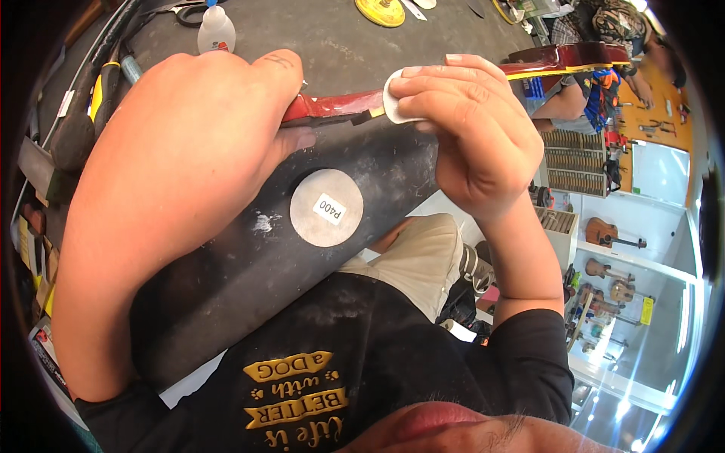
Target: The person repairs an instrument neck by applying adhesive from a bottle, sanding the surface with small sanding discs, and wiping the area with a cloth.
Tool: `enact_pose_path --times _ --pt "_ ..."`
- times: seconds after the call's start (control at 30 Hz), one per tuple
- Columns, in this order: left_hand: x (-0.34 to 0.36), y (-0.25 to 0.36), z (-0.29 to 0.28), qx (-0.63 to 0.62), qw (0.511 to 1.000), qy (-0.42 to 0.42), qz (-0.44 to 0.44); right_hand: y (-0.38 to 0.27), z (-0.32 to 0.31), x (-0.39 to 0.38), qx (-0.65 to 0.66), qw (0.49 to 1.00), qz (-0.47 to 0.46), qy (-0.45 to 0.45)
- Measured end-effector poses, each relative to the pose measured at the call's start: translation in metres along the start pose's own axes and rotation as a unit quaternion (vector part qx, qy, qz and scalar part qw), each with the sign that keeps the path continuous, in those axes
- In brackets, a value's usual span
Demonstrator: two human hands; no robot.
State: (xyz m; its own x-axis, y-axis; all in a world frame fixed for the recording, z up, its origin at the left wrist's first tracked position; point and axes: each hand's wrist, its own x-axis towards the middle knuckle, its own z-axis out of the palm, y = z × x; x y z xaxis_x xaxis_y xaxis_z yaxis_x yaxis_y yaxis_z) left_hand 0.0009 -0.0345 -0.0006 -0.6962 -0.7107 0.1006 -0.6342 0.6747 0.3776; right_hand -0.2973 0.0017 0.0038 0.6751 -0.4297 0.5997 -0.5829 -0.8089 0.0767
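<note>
A glossy dark-red stringed instrument, with its neck [340, 104] toward me and its body [563, 55] at the upper right, lies across the far side of the dark work table [400, 155]. My left hand [219, 113] is closed around the end of the neck, thumb underneath. In my right hand [476, 128] a thin white sanding disc [393, 97] is pinched and bent against the neck, fingers on top. Between my forearms, nearer to me, a round grey sanding disc [304, 204] with a white label lies flat on the table.
A clear squeeze bottle [217, 32] stands beyond my left hand, beside dark-handled scissors [192, 13]. Farther back sits a round yellow disc [381, 10]. Tools [106, 90] crowd the left edge. Other people's arms [568, 102] show at upper right, near a slatted rack [574, 162] and wall-hung guitars [602, 232].
</note>
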Motion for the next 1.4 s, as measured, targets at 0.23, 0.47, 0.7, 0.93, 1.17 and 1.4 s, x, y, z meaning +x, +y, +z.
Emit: enact_pose_path --times 0.23,0.47,0.7,0.93,1.17,1.4 --pt "-0.001 -0.002 0.000 0.003 1.000 0.000 0.007 0.000 0.000 0.005 0.009 1.000 0.001 -0.011" --pt "-0.002 -0.001 0.004 0.000 0.999 0.025 0.024 -0.001 0.001 0.005 0.007 1.000 0.002 -0.008" --pt "-0.002 0.001 0.006 0.007 1.000 0.014 0.005 -0.008 -0.008 0.010 0.044 0.997 0.024 -0.050" --pt "-0.003 0.001 0.006 0.006 1.000 0.012 0.003 -0.013 -0.007 0.011 0.044 0.997 0.023 -0.055" --pt "-0.003 -0.002 0.008 0.009 0.999 0.036 0.021 -0.006 -0.010 0.009 0.045 0.997 0.018 -0.061" --pt "0.000 0.001 0.002 0.008 1.000 -0.006 -0.009 -0.006 -0.008 0.003 0.040 0.997 0.012 -0.058"
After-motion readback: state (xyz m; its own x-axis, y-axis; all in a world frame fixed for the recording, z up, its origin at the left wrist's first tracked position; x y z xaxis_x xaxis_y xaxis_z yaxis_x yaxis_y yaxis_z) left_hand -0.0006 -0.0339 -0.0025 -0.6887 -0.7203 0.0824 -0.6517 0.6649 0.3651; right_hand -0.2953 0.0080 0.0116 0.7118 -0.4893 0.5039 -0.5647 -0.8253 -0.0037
